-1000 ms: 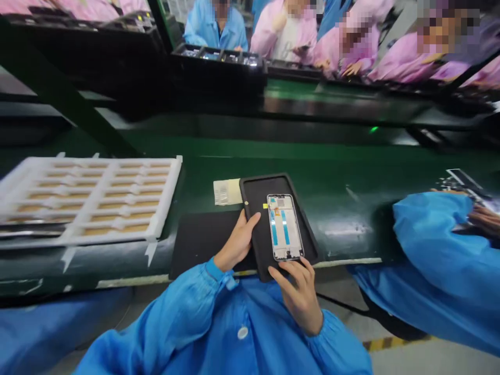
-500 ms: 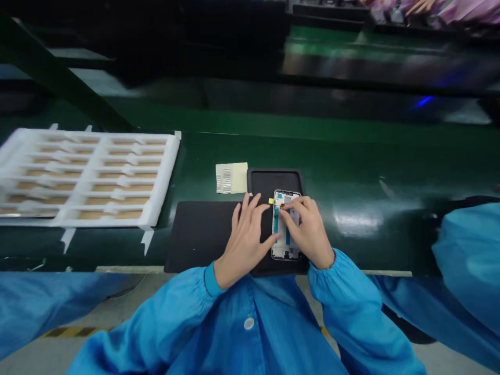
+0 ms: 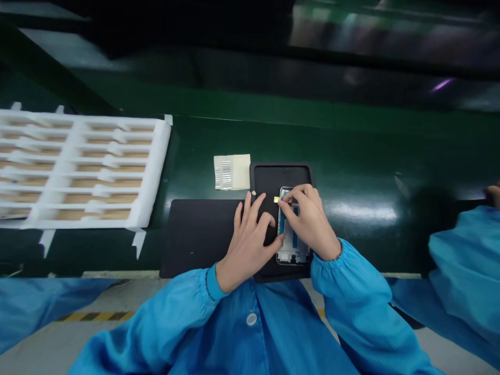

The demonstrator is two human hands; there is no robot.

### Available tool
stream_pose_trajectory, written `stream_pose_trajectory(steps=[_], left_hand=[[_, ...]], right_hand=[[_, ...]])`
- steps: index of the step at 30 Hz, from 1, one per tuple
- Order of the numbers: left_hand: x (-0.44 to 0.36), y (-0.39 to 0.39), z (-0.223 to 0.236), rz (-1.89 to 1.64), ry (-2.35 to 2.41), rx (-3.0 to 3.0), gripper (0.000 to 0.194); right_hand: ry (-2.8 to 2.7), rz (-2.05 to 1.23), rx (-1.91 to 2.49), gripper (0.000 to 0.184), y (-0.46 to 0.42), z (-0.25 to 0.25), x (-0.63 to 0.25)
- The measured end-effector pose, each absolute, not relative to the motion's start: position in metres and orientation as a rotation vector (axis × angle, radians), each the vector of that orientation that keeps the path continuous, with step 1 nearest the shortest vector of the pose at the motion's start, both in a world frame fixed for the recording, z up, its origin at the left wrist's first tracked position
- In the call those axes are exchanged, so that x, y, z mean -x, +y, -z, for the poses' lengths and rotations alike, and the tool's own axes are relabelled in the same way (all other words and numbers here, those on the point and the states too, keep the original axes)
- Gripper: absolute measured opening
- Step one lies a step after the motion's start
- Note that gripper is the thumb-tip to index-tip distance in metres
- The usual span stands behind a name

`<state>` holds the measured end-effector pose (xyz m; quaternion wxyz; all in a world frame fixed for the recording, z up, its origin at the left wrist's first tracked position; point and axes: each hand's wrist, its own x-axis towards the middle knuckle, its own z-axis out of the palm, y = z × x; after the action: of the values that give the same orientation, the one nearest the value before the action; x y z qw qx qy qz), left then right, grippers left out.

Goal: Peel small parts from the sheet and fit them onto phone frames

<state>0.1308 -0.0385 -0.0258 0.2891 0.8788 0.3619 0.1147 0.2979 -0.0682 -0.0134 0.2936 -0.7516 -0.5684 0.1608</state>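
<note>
Green work surface [image 3: 351, 161], glossy, crossing the frame; dark, blurred shelving above it. Upper left to middle left: one white slotted tray [image 3: 153, 166], brown strips between its bars. Centre: one paper label [image 3: 234, 172], barcoded, just beside a shallow black tray [image 3: 281, 174]. Left of that tray: one flat black mat [image 3: 199, 234].

Item in hand: one phone frame [image 3: 289, 247], right of centre in the frame, lying in the black tray, inner side up, blue strips showing. Long axis nearly vertical in the frame; one short end points to the top, partly beneath the right hand, the other toward the blue coat [image 3: 238, 344]. Yellow tab [image 3: 276, 199] at its upper left.

Left hand [image 3: 246, 247]: fingers spread, thumb tip at the left long edge. Right hand [image 3: 312, 221]: thumb and forefinger drawn together over the upper end; whether they pinch anything, I cannot tell. Far right: a co-worker's blue sleeve [image 3: 469, 255].
</note>
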Motion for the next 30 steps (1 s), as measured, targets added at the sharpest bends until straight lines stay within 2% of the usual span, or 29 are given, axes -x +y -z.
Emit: stream_pose_trajectory(steps=[10,20,26,30], left_hand=[[-0.133,-0.041,0.027,-0.391,0.959,-2.375,0.018],[-0.134,-0.044,0.019,-0.317,0.975,-2.372,0.004],[-0.135,-0.044,0.021,-0.328,0.989,-2.387,0.005],[-0.136,-0.044,0.019,-0.341,0.993,-2.427,0.008]], right_hand=[[-1.47,-0.52,2.035,0.007,-0.065,0.008,-0.303],[-1.423,-0.61,2.023,0.011,-0.062,0.013,-0.313],[-1.407,-0.634,1.985,0.028,-0.061,0.008,-0.318],[-1.38,-0.634,1.972,0.022,-0.061,0.011,-0.318]])
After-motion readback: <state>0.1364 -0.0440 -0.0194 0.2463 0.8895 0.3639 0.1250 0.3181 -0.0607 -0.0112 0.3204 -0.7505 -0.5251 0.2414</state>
